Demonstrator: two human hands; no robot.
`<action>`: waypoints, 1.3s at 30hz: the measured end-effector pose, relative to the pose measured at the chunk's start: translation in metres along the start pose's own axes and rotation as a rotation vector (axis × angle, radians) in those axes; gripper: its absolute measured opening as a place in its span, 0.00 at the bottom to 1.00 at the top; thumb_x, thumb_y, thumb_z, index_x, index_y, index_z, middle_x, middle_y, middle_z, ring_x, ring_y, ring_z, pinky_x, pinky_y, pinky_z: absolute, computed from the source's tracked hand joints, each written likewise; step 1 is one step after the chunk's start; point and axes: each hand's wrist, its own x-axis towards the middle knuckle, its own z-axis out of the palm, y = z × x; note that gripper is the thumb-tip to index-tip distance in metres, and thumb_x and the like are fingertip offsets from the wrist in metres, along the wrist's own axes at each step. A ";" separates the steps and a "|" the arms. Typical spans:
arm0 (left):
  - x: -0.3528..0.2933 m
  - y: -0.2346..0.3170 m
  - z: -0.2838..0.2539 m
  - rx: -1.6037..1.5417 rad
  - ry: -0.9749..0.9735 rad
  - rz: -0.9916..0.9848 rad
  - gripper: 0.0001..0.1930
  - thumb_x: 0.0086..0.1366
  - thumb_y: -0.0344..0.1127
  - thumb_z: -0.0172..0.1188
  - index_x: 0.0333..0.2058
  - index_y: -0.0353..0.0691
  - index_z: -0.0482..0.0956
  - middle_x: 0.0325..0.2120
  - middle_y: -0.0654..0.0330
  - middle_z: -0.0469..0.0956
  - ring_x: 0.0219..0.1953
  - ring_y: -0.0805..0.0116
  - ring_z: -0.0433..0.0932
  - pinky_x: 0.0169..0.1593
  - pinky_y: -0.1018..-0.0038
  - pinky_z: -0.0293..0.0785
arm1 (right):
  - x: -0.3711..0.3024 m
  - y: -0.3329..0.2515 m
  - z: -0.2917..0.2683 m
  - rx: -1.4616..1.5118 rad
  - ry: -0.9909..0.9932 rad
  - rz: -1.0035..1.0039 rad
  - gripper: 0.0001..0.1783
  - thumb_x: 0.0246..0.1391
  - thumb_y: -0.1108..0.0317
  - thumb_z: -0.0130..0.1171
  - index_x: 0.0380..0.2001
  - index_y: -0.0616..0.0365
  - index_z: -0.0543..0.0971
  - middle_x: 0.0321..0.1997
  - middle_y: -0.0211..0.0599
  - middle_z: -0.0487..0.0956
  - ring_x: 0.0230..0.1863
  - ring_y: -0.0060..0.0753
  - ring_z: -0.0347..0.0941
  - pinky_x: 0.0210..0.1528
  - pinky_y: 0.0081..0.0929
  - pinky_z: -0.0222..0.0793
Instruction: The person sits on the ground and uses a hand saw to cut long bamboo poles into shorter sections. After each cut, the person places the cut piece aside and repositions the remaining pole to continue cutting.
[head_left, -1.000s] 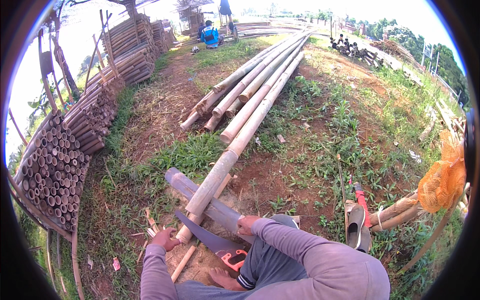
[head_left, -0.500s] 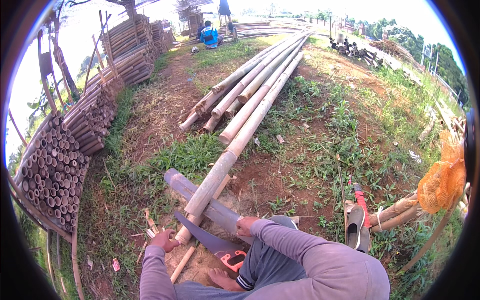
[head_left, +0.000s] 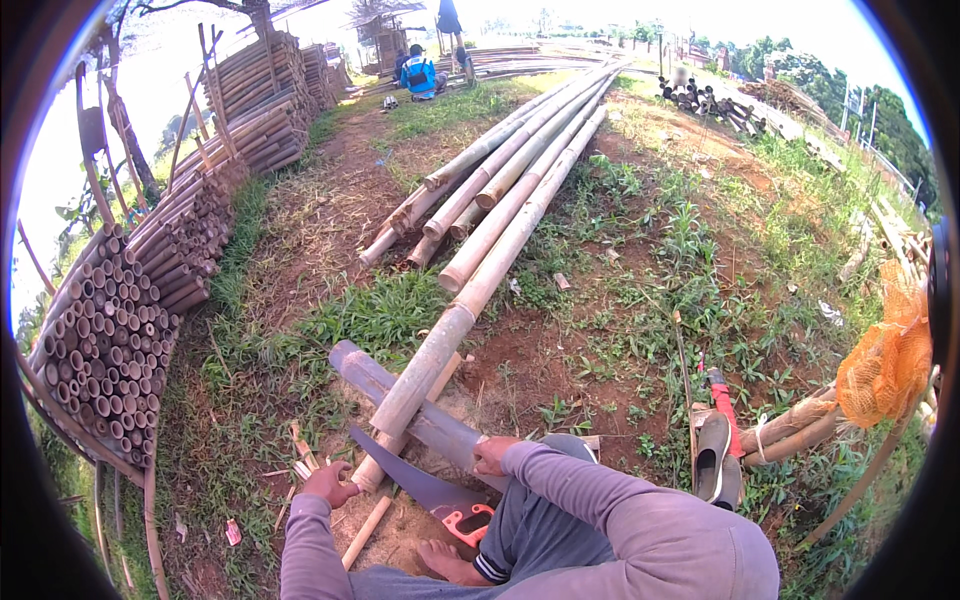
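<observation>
My right hand [head_left: 492, 455] is closed over the near end of a grey-brown bamboo piece [head_left: 440, 428] that lies crosswise in front of me. My left hand [head_left: 328, 485] has its thumb and fingers apart, beside the near end of a pale bamboo piece [head_left: 369, 474]; the thumb is close to that end, and contact is hard to make out. A handsaw [head_left: 425, 487] with an orange handle lies between my hands, teeth hidden from sight. Across the grey-brown piece rests the cut end of a long bamboo pole [head_left: 405, 385]. A thin bamboo stick [head_left: 367, 530] lies near my bare foot [head_left: 450, 562].
Several long poles [head_left: 500, 185] stretch away ahead. Stacked bamboo [head_left: 100, 360] stands at left. At right are slippers [head_left: 711, 455], a red-handled tool [head_left: 722, 400], tied bamboo poles [head_left: 795, 425] and orange netting [head_left: 880, 370]. A person in blue [head_left: 420, 75] sits far off.
</observation>
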 end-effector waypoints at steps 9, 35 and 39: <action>0.003 -0.004 0.002 -0.002 0.008 0.014 0.40 0.60 0.56 0.77 0.67 0.46 0.78 0.58 0.47 0.84 0.61 0.46 0.83 0.66 0.58 0.78 | 0.000 0.001 0.000 -0.031 -0.002 -0.020 0.31 0.64 0.43 0.62 0.59 0.54 0.83 0.59 0.55 0.85 0.61 0.59 0.81 0.64 0.50 0.76; 0.003 -0.002 0.002 0.007 -0.006 0.014 0.39 0.61 0.56 0.76 0.67 0.47 0.77 0.59 0.48 0.84 0.61 0.47 0.83 0.65 0.59 0.78 | 0.001 0.003 0.003 -0.004 -0.001 -0.013 0.30 0.63 0.44 0.63 0.58 0.54 0.83 0.58 0.55 0.85 0.60 0.59 0.82 0.64 0.51 0.76; 0.002 0.001 0.001 0.003 -0.005 0.012 0.38 0.61 0.56 0.76 0.67 0.47 0.78 0.58 0.49 0.84 0.60 0.47 0.83 0.65 0.59 0.78 | 0.004 0.007 0.006 -0.005 0.002 -0.021 0.30 0.62 0.44 0.63 0.58 0.55 0.84 0.57 0.55 0.86 0.59 0.59 0.82 0.63 0.50 0.76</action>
